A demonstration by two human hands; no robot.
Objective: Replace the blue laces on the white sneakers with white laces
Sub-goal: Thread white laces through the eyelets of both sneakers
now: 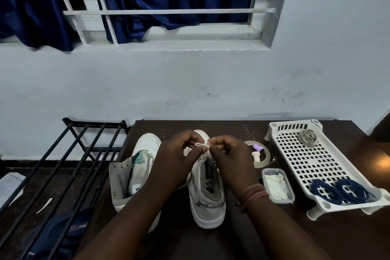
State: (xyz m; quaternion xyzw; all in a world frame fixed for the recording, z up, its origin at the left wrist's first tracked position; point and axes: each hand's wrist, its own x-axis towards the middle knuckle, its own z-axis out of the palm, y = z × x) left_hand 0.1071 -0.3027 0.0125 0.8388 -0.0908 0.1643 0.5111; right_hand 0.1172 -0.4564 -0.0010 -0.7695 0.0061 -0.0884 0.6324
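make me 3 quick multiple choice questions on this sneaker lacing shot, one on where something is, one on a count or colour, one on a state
1. Where do the blue laces lie?
A. in the white perforated tray
B. inside the left sneaker
C. on the black rack

2. How many white sneakers stand on the table?
A. one
B. two
C. three

3. What are the hands doing?
A. resting flat on the table
B. both pinching a white lace
C. lifting the tray

Answers:
1 A, the coils sit at the tray's near end.
2 B, a left sneaker and a right sneaker.
3 B, left hand and right hand meet on the lace.
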